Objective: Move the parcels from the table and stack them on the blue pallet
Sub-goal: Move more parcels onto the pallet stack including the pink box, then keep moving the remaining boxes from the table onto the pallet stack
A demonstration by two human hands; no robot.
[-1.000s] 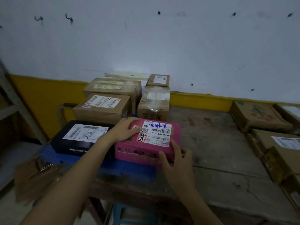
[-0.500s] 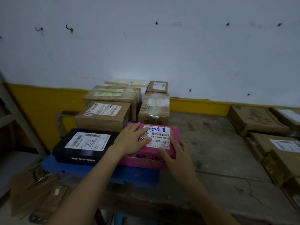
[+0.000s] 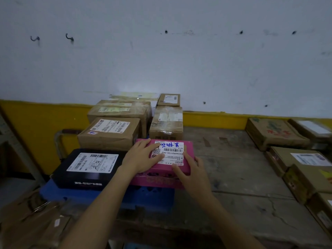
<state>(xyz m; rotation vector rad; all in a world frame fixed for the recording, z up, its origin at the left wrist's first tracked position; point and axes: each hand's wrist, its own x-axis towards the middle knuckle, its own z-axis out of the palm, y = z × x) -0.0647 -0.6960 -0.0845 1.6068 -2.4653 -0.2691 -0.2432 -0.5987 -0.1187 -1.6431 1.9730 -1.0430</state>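
A blue pallet stands against the left end of a worn grey tabletop, below a white wall with a yellow band along its foot. On the pallet's rear rows are four brown cartons: a labelled carton, a taller taped carton behind it, a plastic-wrapped carton to the right, and a small carton farthest back. A black parcel lies in the front row at the left. More cartons, among them a printed carton and a labelled flat carton, are on the tabletop's right side, well apart from the pallet. Crumpled cardboard lies at lower left. The pink parcel, a flat rectangular box, rests on the pallet's front row at the right, just in front of the plastic-wrapped carton; the left forearm hides its junction with the black parcel. The left hand lies on its top with fingers extended, its grip released. The right hand has its grip on the near right corner, thumb on top and fingers round the side. The white label, upside down to the viewer, carries a barcode, a QR code, blue handwriting, "B55WBD15A-002" and "M14".
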